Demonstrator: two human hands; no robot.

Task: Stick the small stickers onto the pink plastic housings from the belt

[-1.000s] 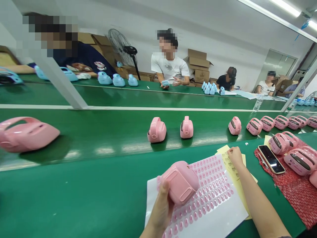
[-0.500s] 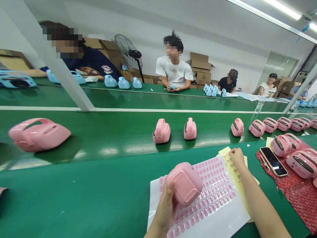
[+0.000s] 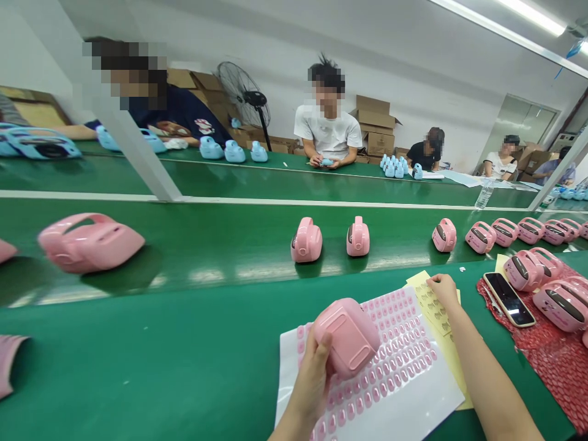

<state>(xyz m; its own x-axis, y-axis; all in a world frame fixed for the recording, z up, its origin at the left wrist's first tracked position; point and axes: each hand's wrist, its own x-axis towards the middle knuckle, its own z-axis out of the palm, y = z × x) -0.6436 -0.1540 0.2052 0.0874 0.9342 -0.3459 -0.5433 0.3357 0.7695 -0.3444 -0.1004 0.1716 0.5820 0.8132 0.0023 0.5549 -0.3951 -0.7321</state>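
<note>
My left hand [image 3: 315, 373] is wrapped round a pink plastic housing [image 3: 346, 337], its flat side with two raised oblong bars facing me. Under it lies a white sheet of pink oval stickers [image 3: 395, 355], partly covered by the housing and my hand. At the top of a yellow sticker sheet [image 3: 432, 306], the fingers of my right hand [image 3: 443, 291] are pinched together. Whatever sits between those fingertips is too small to make out. The yellow sheets lie partly beneath the white one.
Pink handled housings [image 3: 307, 240] stand along the green conveyor belt [image 3: 248, 245]. To the right, a phone [image 3: 509, 299] and more pink housings rest on red bubble wrap [image 3: 546, 361]. Across the line, several co-workers sit near blue housings [image 3: 234, 151]. A slanted post [image 3: 138, 141] rises at left.
The pink housings on the belt have shifted slightly right, and another shows at the far left. A curved pink piece at the left edge shows more. My hands have hardly moved.
</note>
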